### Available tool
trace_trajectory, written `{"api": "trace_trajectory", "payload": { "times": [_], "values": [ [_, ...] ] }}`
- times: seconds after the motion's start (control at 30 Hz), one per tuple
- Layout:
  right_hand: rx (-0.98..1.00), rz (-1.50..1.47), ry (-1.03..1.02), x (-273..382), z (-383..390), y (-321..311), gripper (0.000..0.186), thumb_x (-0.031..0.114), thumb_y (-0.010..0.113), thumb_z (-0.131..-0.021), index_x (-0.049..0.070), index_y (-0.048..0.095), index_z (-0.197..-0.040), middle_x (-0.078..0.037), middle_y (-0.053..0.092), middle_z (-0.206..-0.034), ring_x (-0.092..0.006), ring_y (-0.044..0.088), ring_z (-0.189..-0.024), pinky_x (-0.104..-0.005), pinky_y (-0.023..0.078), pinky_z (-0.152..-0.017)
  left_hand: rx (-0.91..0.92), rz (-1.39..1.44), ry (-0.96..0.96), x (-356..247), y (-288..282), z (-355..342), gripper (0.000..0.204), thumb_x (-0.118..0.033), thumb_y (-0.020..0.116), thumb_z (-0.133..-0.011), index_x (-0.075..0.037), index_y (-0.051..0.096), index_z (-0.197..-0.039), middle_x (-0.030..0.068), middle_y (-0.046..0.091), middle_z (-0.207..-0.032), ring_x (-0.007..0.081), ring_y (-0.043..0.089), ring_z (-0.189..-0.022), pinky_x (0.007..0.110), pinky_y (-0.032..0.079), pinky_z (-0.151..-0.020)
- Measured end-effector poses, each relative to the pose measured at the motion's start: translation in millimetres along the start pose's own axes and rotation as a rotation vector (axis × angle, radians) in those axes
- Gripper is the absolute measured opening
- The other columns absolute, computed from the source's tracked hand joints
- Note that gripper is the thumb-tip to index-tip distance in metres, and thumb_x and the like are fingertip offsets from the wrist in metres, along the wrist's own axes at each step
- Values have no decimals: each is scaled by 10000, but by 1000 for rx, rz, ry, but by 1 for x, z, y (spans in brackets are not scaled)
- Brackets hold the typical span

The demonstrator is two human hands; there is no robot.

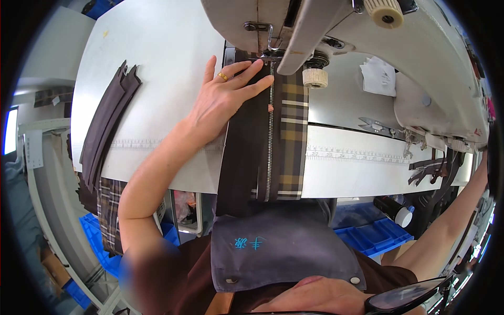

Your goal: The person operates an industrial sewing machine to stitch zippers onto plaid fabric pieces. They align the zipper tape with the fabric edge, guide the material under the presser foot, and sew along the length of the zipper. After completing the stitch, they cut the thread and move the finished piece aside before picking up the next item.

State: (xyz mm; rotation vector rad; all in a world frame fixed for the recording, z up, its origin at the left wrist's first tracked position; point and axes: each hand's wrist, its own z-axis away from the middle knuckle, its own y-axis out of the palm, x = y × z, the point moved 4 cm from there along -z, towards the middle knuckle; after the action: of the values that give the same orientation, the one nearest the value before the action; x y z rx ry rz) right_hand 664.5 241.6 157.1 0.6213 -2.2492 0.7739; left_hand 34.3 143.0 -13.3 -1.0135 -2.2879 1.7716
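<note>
My left hand [228, 89] lies on a dark fabric strip [242, 152] with its fingers stretched and spread, a gold ring on one of them. The fingertips reach a metal zipper [270, 152] just in front of the presser foot [272, 54]. A small bit of skin, perhaps the thumb tip, shows beside the zipper teeth, with dark fabric covering what lies between. Along the zipper's right side runs a brown plaid fabric [292, 168]. My right forearm [446, 231] goes up along the right edge. The right hand is hidden behind the sewing machine [430, 68].
Folded dark fabric pieces [107, 126] lie on the white table [157, 58] at left. Right of the work are small scissors [380, 126], a crumpled white cloth [378, 76] and loose zippers [428, 168]. Blue bins [375, 236] and a dark bottle [391, 210] sit below the table edge.
</note>
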Motion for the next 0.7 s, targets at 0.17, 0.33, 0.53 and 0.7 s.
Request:
{"api": "trace_trajectory", "payload": {
  "times": [0.17, 0.33, 0.53, 0.7],
  "values": [
    [-56, -337, 198, -56, -26, -7, 348, 138, 582, -848, -38, 556, -1148, -180, 587, -1153, -283, 576, -1037, -377, 447, -913, 19, -99, 4, -2, -1, 1, 464, -200, 648, -777, -201, 579, -1236, 82, 530, -1314, 260, 462, -1213, 617, 171, -1056],
    [-188, -513, 284, -95, -15, -17, 325, 116, 540, -880, -66, 542, -1150, -197, 573, -1175, -272, 578, -1041, -369, 464, -904, 26, -90, -5, -2, -2, -1, 479, -190, 658, -768, -217, 577, -1239, 75, 529, -1318, 263, 468, -1201, 611, 160, -1059],
    [-389, -358, 107, -67, 47, -14, 292, 101, 495, -917, -98, 541, -1125, -213, 570, -1177, -255, 587, -1033, -355, 488, -882, 19, -42, -22, -1, -4, 2, 487, -191, 680, -733, -198, 597, -1213, 84, 539, -1308, 267, 477, -1204, 549, 204, -1047],
    [49, 2, -696, 146, 215, 111, 272, 169, 490, -937, -68, 596, -1017, -150, 618, -1103, -250, 594, -1005, -353, 476, -882, -8, -96, 25, -4, -6, -4, 469, -186, 687, -699, -160, 636, -1164, 95, 558, -1289, 271, 501, -1192, 439, 267, -1034]
  ]
}}
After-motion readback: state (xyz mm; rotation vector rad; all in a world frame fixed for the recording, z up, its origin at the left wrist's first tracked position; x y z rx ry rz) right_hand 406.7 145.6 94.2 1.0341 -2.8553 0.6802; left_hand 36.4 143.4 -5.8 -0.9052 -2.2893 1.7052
